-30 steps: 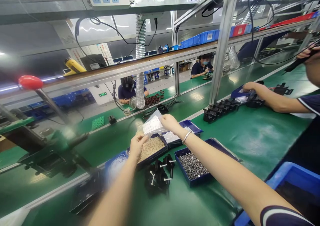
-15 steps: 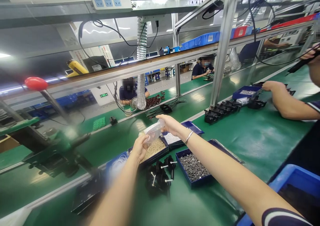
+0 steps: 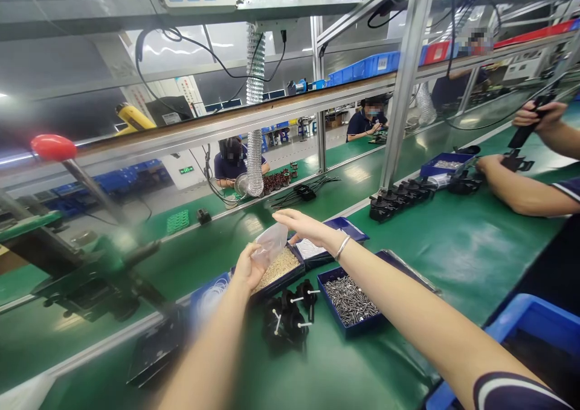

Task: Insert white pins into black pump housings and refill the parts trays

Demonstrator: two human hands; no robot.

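- Over the pellet tray (image 3: 281, 285), we hold a clear bag (image 3: 272, 244) pinched in our left hand (image 3: 251, 269), the nearer one.
- The bag's long axis slants up from that grip toward our right hand (image 3: 308, 229), which arches by its far end, fingers extended, thumb apart; whether it touches, we cannot tell.
- Beige pellets (image 3: 283, 265) fill the pellet tray beneath the bag; what the bag contains, we cannot make out.
- Just beside the pellet tray, at its far right, we see a second tray (image 3: 351, 227) with white pieces (image 3: 310, 250).
- Right of the pellet tray and nearer us, a third tray (image 3: 362, 329) holds metal screws (image 3: 348, 298).
- Before the pellet tray, we have black parts (image 3: 290, 320) with white pins.
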